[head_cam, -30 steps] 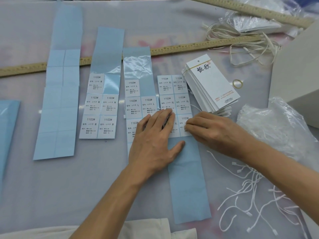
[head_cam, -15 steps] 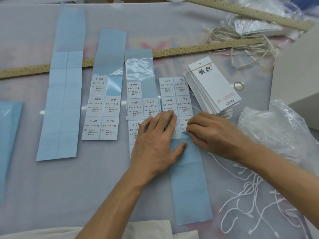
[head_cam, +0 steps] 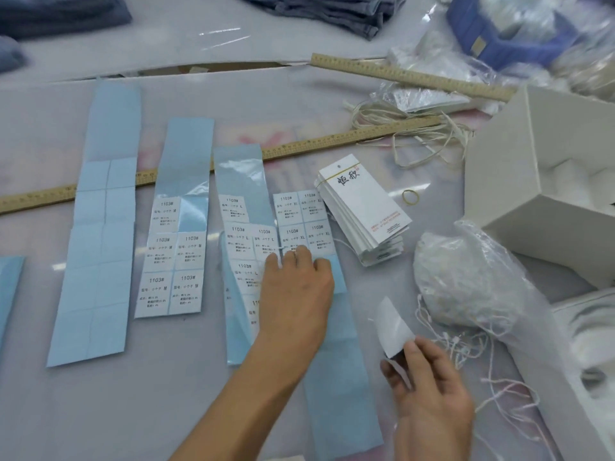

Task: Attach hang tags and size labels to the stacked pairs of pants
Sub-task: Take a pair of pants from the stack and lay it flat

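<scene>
Several blue backing strips carry white size labels: an M strip (head_cam: 173,257), an L strip (head_cam: 241,251) and an XL strip (head_cam: 304,221). My left hand (head_cam: 296,291) presses flat on the L and XL strips. Off to the right, above the table, my right hand (head_cam: 422,387) pinches a peeled white size label (head_cam: 392,324) that curls upward. A banded stack of white hang tags (head_cam: 362,207) lies right of the XL strip. Folded dark pants (head_cam: 332,11) lie at the far edge.
A blue strip without printed labels (head_cam: 100,227) lies at left. Two wooden rulers (head_cam: 406,76) cross the table. A clear bag of white tag strings (head_cam: 466,277), loose strings (head_cam: 492,371), a rubber band (head_cam: 410,196) and an open white box (head_cam: 545,181) crowd the right side.
My right hand peeled a label off the XL strip and pulled it right and toward me. My left hand stayed pressing on the strips. The camera tilted up, revealing pants.
</scene>
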`<action>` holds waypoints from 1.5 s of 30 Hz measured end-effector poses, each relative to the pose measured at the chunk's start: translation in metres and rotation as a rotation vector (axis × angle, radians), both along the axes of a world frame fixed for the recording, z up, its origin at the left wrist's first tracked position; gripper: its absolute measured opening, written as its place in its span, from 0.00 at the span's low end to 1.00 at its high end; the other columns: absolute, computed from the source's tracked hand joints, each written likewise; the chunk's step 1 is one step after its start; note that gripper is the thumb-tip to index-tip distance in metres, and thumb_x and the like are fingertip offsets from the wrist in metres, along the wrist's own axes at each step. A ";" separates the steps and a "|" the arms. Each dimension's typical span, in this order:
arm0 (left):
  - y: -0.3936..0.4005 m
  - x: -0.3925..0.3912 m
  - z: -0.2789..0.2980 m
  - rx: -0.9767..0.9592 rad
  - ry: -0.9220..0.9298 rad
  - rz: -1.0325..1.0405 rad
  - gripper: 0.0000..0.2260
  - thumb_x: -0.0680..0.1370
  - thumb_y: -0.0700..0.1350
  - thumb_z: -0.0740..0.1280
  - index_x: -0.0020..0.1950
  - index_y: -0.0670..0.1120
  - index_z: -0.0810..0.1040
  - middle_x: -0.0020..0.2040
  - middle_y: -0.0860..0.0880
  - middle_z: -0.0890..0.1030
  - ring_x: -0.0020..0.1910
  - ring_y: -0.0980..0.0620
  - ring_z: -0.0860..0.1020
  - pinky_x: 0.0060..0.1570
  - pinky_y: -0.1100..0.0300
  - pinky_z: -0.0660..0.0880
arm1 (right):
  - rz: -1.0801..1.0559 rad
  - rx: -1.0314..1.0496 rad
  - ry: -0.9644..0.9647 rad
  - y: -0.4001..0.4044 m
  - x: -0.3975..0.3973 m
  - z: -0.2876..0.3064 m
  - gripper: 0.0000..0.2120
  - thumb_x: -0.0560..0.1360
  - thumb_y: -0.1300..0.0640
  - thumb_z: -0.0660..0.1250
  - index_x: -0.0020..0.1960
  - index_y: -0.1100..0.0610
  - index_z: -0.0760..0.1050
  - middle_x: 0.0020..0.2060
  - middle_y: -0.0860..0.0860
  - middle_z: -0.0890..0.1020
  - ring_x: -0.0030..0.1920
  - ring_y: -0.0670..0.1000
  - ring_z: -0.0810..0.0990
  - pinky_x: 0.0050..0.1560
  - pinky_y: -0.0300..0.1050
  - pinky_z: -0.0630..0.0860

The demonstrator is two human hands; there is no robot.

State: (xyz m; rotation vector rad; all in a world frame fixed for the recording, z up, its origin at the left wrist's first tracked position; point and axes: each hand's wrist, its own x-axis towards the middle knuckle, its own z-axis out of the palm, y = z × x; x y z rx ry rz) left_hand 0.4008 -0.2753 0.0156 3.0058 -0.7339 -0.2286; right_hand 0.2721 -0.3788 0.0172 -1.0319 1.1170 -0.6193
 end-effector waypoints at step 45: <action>-0.067 0.058 0.050 -1.012 0.276 0.428 0.05 0.77 0.43 0.74 0.50 0.52 0.83 0.46 0.55 0.85 0.44 0.57 0.83 0.49 0.53 0.81 | -0.020 0.139 -0.010 -0.040 -0.052 0.035 0.09 0.79 0.71 0.64 0.42 0.62 0.76 0.27 0.49 0.83 0.27 0.44 0.82 0.29 0.38 0.81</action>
